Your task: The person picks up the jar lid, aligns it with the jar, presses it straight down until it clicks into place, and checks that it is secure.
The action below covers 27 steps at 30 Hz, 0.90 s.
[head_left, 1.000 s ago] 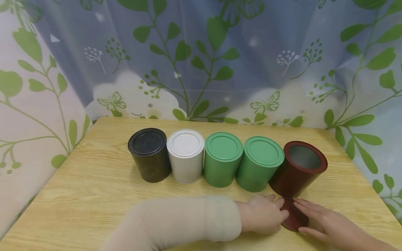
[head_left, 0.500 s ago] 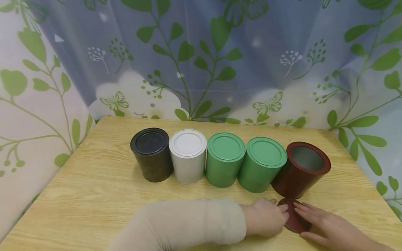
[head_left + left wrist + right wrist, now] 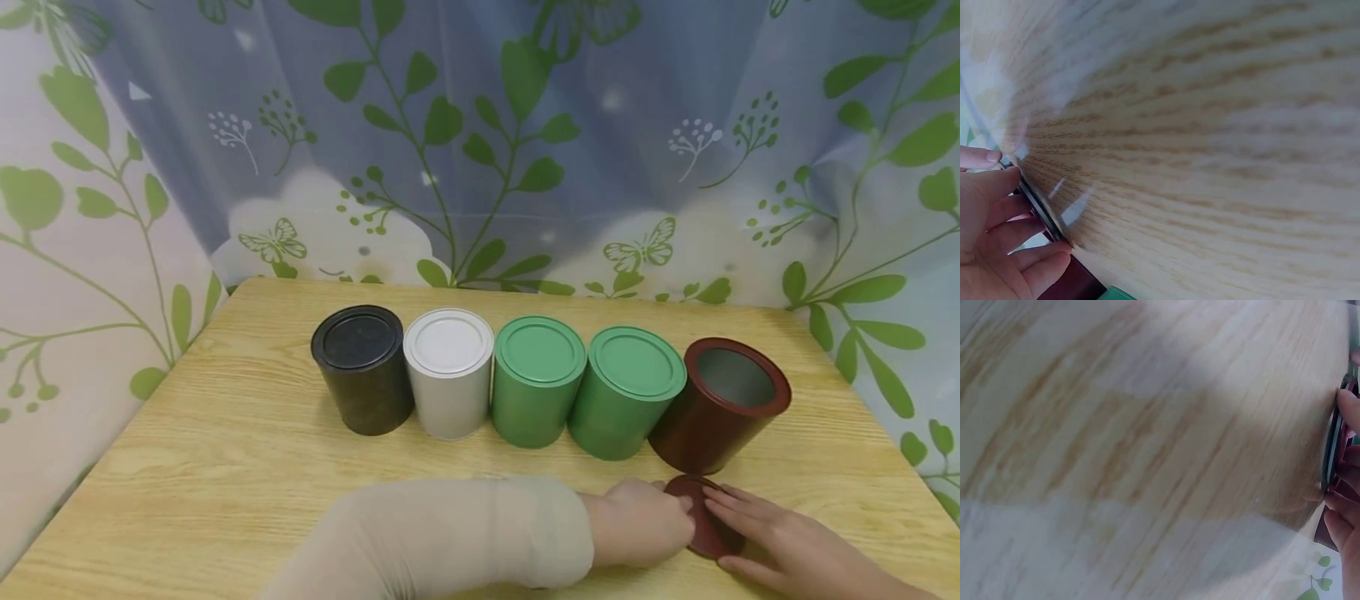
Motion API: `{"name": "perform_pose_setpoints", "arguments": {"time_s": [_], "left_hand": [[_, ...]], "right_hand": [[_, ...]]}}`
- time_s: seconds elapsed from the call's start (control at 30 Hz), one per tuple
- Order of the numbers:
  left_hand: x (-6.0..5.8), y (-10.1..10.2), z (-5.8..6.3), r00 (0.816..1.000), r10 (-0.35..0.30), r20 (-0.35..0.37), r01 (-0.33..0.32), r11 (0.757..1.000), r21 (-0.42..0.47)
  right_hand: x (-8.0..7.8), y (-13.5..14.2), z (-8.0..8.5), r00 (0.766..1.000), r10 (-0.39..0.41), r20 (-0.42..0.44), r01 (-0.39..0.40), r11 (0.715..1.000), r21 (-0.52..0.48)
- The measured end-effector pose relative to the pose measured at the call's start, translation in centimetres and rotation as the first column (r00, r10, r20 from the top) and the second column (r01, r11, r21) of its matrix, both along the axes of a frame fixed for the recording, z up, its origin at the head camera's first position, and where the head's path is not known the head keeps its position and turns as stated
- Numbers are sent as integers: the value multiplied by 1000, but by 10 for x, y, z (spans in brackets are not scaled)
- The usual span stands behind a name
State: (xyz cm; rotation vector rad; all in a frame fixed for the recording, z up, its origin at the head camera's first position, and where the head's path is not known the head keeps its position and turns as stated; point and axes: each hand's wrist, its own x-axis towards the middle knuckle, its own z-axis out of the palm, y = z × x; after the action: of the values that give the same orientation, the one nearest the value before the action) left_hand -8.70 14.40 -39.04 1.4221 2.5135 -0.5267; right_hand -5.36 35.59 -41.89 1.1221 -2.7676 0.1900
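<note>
A round dark red lid (image 3: 703, 525) lies low by the front right of the table, before the open dark red can (image 3: 701, 425). On the lid's left side, my left hand (image 3: 647, 523) grips its edge, fingers bent down and partly out of sight. My right hand (image 3: 783, 533) holds the opposite side, with the fingers over the top and the thumb at the near edge. The left wrist view shows thumb and fingertips spread along the lid's rim (image 3: 1041, 206), close over the wood. In the right wrist view, fingers likewise meet the rim (image 3: 1332, 447).
Left of the red can stand two lidded green cans (image 3: 538, 387) (image 3: 626, 400), a white can (image 3: 450, 375) and a black can (image 3: 363, 371), side by side. The wooden table (image 3: 225, 467) ends at a leaf-patterned curtain (image 3: 480, 150).
The left hand's fingers have curled further down at the lid's edge. The lid and right hand have barely moved; the whole head view shifted slightly early on.
</note>
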Motion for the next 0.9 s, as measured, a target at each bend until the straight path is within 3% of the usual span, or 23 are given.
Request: {"name": "perform_pose_setpoints", "arguments": {"time_s": [0.27,0.5,0.67,0.9], "left_hand": [[-1,-3,4,998,-27,-64,29,999,30],[-3,-13,13,993,-51,-108,59,995,75],[-5,-23,17,984,-93,-151,110,988,111],[-4,-30,24,993,-83,-82,94,985,144]], "right_hand": [[0,-4,8,999,-50,3,50,998,27],[3,-11,17,998,-54,-21,53,997,-60],[5,-17,23,996,-46,-72,41,997,-69],[8,-20,32,992,-58,-111,52,997,-52]]}}
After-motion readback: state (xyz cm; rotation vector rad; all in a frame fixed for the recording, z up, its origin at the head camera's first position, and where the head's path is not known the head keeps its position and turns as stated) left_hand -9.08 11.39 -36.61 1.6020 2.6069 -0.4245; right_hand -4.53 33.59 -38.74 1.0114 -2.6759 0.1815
